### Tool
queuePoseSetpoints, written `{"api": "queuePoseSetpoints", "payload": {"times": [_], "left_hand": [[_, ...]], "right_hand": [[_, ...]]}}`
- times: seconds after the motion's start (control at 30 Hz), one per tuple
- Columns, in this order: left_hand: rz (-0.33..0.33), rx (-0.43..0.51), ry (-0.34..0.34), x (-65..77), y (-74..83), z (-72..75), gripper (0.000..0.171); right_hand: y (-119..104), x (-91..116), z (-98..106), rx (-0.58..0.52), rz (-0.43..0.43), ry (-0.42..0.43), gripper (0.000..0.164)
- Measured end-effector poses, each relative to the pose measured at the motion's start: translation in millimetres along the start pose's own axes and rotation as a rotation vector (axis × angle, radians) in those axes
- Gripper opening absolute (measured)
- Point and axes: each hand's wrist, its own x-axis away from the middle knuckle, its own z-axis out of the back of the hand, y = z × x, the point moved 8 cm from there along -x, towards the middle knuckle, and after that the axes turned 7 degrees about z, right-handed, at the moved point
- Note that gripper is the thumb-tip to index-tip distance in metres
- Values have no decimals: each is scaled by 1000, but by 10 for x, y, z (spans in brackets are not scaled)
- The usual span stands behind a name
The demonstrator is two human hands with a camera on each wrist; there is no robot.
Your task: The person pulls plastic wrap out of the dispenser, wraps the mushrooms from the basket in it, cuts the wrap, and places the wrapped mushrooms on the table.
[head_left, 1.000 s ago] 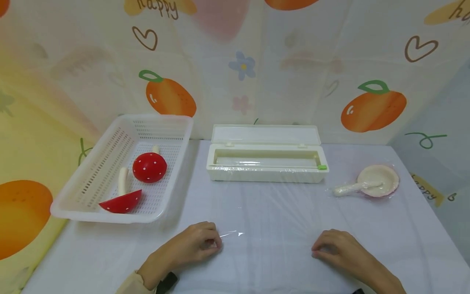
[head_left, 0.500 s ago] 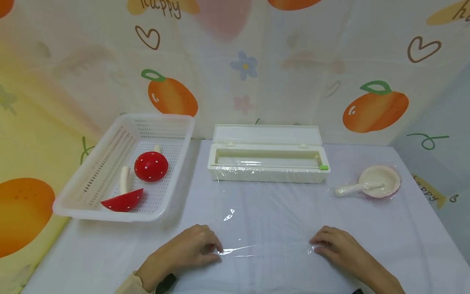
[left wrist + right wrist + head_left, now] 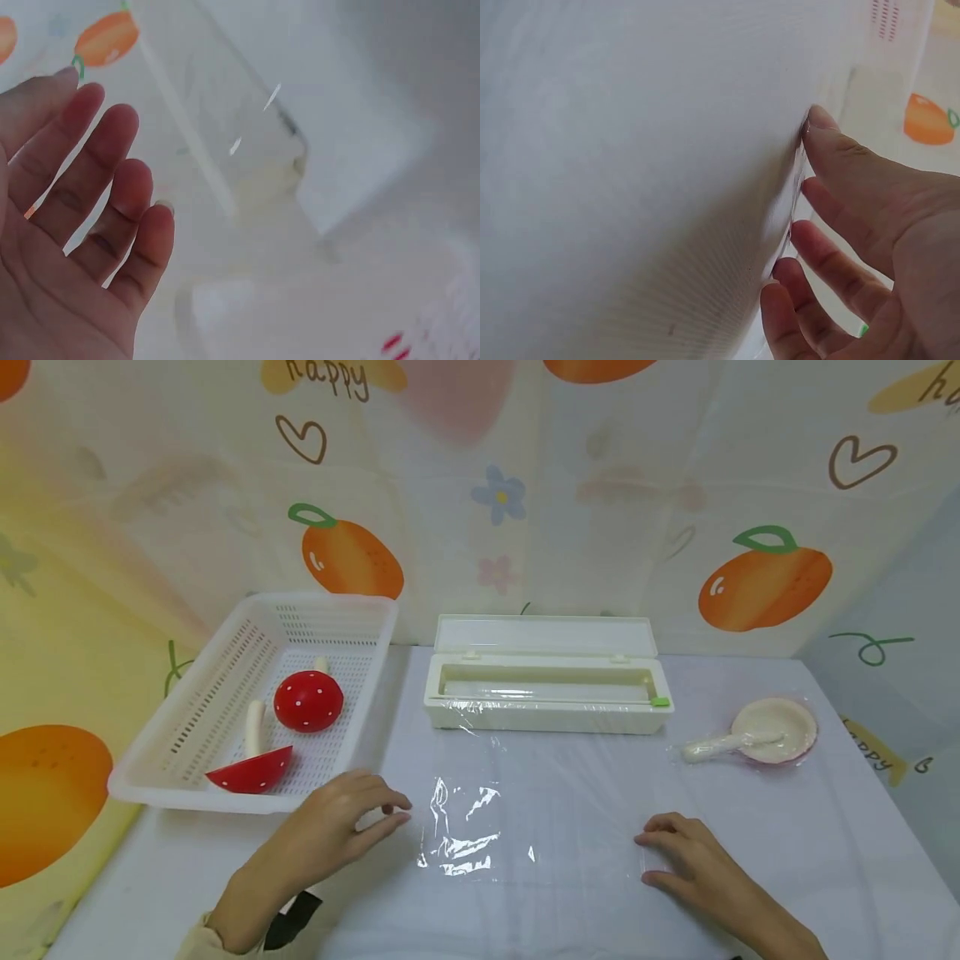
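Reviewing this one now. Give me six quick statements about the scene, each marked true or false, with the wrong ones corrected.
1. The white basket contains two red toy mushrooms with white dots. True.
2. The lid of the cling film dispenser is closed. False: the lid stands open.
3. The green slider sits near the dispenser's right end. True.
4. The left hand grips a mushroom. False: the left hand holds nothing.
5. The right hand has fingertips at the edge of the clear film. True.
6. The plastic-wrapped piece is in the basket. False: the plastic-wrapped piece lies right of the dispenser.
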Motion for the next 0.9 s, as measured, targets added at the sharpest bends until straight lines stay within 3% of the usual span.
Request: {"api": "queuePoseSetpoints", "payload": {"times": [0.17, 0.33, 0.47, 0.63, 0.77, 0.9], "left_hand": [[69, -65, 139, -2, -235, 370, 32], [132, -95, 174, 40, -525, 555, 31], [207, -91, 117, 70, -768, 578, 30], [339, -60, -15, 111, -1099, 548, 34], [405, -33, -92, 146, -1337, 537, 36], [471, 19, -161, 174, -1502, 535, 38]], "right_hand": [[8, 17, -7, -6, -21, -5, 44], [-7, 26, 5, -7, -2, 27, 46], [1, 31, 6, -10, -8, 35, 47], [11, 31, 3, 0, -21, 21, 47], [14, 31, -1, 4, -21, 13, 48], [21, 37, -10, 2, -28, 3, 48]]}}
